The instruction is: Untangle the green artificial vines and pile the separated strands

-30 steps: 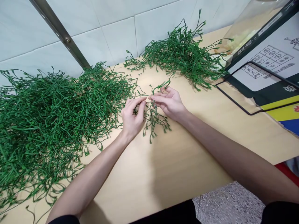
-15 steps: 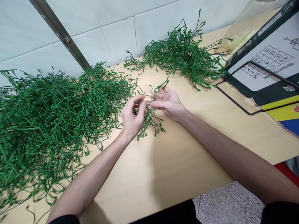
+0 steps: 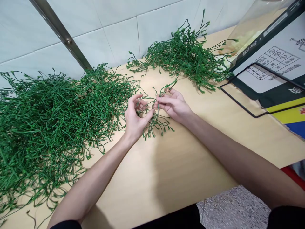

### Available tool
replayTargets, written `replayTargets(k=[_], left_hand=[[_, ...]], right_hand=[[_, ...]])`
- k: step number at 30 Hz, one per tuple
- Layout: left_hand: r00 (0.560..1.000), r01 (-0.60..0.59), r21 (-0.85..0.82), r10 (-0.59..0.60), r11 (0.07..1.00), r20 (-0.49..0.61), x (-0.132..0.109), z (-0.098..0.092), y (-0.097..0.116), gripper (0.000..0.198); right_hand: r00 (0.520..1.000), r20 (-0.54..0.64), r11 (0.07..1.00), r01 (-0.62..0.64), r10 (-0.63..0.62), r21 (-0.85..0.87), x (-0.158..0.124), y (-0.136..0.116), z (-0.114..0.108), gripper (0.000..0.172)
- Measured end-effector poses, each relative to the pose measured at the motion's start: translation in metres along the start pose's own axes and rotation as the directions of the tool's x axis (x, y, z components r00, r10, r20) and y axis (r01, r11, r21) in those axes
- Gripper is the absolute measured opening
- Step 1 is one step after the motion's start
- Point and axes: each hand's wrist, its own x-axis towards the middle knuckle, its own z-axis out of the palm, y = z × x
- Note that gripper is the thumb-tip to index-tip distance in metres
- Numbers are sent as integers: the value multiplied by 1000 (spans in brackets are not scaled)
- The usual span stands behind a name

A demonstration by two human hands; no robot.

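A green plastic plant sprig (image 3: 160,122), with thin branching stems and small forked tips, is held over the table between my hands. My right hand (image 3: 175,103) is closed, pinching the sprig's main stem between thumb and fingers; one end pokes up past the fingertips. Just left of it, my left hand (image 3: 136,115) has thumb and fingers curved apart, with the thumb tip beside the sprig's stems. Some thin stems pass near its fingers, but none is plainly gripped. A large heap of similar green sprigs (image 3: 59,124) lies left of my left hand.
A smaller pile of green sprigs (image 3: 188,58) lies against the tiled wall (image 3: 119,35) at the back. To the right stand a printed box (image 3: 274,63), a black wire frame (image 3: 243,103) and a clear plastic bag (image 3: 250,22). A metal post (image 3: 64,35) rises behind the large heap.
My right hand and the sprig have shifted slightly right. My left hand's thumb and fingers have spread wider apart. The heaps have not moved.
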Motion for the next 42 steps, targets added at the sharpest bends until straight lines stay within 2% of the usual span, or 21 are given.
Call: replayTargets(k=[9, 16, 25, 27, 31, 34, 38, 42], left_hand=[[999, -16, -63, 14, 998, -32, 0, 0, -3, 47], [1000, 19, -100, -19, 995, 4, 0, 1, 0, 48], [990, 89, -118, -75, 989, 115, -1, 0, 0, 53], [994, 62, -102, -52, 993, 99, -2, 0, -2, 51], [998, -61, -20, 61, 998, -10, -2, 1, -4, 46], [991, -110, 5, 110, 994, -72, -2, 1, -3, 44], [997, -62, 18, 62, 998, -41, -1, -1, -2, 50], [1000, 21, 129, -21, 991, -1, -1, -5, -2, 57]], right_hand=[[999, 31, 1000, -23, 23, 4, -1, -2, 2, 56], [1000, 8, 1000, -14, 14, -6, 0, 0, 3, 62], [1000, 4, 1000, -11, 11, 15, -2, -3, 4, 56], [1000, -3, 1000, -13, 13, 19, -2, -3, 5, 55], [1000, -4, 1000, -12, 12, 22, -3, -2, 5, 56], [1000, 1, 1000, -15, 15, 15, -3, -2, 4, 57], [1000, -13, 999, -18, 19, 39, -2, -4, 3, 54], [995, -95, 993, -5, 17, 118, -1, -7, 4, 45]])
